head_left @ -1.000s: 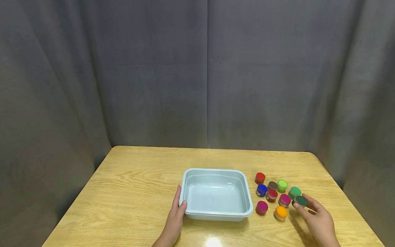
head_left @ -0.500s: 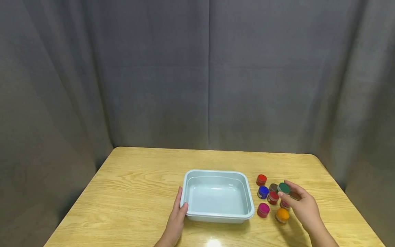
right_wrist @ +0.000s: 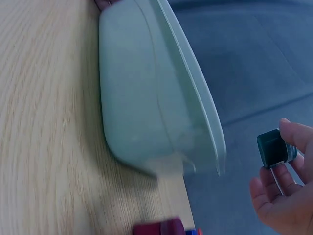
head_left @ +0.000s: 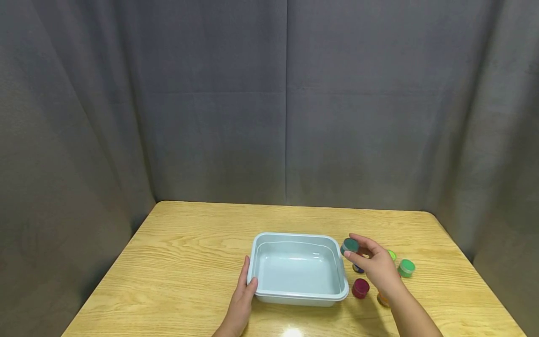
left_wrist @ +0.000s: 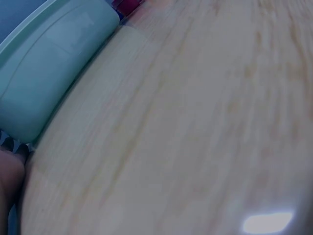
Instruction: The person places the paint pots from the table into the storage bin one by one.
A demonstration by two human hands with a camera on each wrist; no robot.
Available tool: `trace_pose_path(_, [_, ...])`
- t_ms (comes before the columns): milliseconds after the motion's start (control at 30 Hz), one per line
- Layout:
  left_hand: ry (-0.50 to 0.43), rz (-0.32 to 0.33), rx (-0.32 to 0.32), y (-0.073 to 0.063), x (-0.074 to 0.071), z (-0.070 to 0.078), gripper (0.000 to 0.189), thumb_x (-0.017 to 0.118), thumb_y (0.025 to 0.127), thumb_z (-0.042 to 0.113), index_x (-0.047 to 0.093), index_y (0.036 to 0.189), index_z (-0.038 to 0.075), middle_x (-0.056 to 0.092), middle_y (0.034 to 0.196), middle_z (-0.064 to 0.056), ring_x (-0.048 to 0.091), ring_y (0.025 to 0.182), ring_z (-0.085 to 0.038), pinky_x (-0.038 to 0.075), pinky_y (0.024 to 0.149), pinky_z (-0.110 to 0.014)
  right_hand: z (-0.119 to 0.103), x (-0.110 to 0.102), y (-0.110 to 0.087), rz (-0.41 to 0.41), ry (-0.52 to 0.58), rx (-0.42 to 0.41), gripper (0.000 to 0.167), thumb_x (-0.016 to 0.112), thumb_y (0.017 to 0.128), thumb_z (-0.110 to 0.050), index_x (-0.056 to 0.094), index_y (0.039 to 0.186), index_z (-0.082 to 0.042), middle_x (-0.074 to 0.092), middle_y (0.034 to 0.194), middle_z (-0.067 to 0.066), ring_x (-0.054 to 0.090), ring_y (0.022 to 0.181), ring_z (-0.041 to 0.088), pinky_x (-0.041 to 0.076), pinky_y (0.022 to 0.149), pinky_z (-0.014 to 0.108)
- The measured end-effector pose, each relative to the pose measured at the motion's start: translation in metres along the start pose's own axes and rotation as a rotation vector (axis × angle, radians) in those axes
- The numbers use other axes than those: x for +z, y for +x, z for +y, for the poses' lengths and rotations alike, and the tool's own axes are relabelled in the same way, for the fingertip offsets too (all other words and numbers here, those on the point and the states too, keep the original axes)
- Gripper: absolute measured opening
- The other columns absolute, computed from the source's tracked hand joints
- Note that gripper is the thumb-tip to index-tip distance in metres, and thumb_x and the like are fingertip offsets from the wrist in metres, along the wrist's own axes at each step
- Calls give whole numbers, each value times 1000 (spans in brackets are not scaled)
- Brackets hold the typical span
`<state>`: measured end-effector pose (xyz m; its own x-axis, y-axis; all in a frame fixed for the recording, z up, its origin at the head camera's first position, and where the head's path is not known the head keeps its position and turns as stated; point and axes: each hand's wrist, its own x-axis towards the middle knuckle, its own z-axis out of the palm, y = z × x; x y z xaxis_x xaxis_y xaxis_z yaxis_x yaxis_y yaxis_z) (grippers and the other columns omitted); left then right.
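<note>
A pale blue-green plastic basin [head_left: 296,269] sits on the wooden table, with nothing inside it. My left hand [head_left: 241,299] holds its left end, fingers along the outer wall and thumb at the near corner. Beside the basin's right rim, my right hand [head_left: 376,269] pinches a small paint jar [head_left: 350,245] with a dark green top between thumb and fingers. The right wrist view shows this jar [right_wrist: 274,148] held up off the table, past the basin's rim. Below the right hand stands a dark magenta jar [head_left: 360,288].
More small jars stand right of the basin, partly hidden by the right hand and forearm: a green jar [head_left: 406,267], a lime jar [head_left: 392,255], a blue jar [head_left: 358,268] and an orange jar [head_left: 382,300]. A grey curtain [head_left: 219,117] hangs behind the table [head_left: 177,262].
My right hand has lifted the dark green jar from the right side of the group and carried it left to the basin's right rim. The left hand stays at the basin.
</note>
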<state>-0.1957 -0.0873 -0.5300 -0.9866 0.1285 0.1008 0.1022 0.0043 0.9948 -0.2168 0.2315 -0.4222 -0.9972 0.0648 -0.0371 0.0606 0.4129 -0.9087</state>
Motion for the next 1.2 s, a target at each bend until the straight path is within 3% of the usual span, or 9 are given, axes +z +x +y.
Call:
trace_pose_path(100, [11, 2, -2, 0, -1, -1, 61, 35, 107, 30, 7, 159, 17, 2, 166, -14, 0, 151, -43, 3, 118, -66, -7, 14, 2, -33, 21, -10, 61, 71, 90, -32, 48, 143, -11, 56, 133, 14, 54, 124, 30, 54, 96, 34])
trace_pose_path(200, [10, -1, -1, 0, -2, -2, 61, 35, 107, 31, 7, 159, 18, 2, 166, -14, 1, 151, -43, 3, 118, -66, -15, 26, 5, -57, 40, -23, 59, 71, 90, -27, 50, 142, -9, 56, 134, 15, 48, 133, 35, 51, 103, 43])
trace_pose_path(400, [5, -2, -4, 0, -2, -2, 61, 36, 107, 31, 7, 159, 19, 3, 166, -13, 1, 151, -42, 4, 119, -65, -24, 46, 13, -97, 60, -22, 56, 73, 88, -22, 53, 139, -9, 57, 132, 15, 52, 126, 32, 54, 93, 34])
trace_pose_path(667, [23, -3, 0, 0, -2, 0, 60, 35, 107, 30, 6, 159, 17, 2, 166, -14, 2, 151, -42, 4, 119, -65, -26, 72, 25, -123, 66, -13, 52, 75, 87, -17, 58, 135, -8, 62, 128, 13, 56, 122, 29, 54, 96, 39])
trace_pose_path(1200, [31, 14, -1, 0, 0, 0, 62, 37, 106, 31, 9, 159, 15, 7, 166, -14, 5, 151, -40, 6, 119, -65, -33, 116, 37, -157, 152, 10, 49, 77, 81, -8, 62, 128, -4, 65, 118, 13, 60, 105, 22, 54, 89, 35])
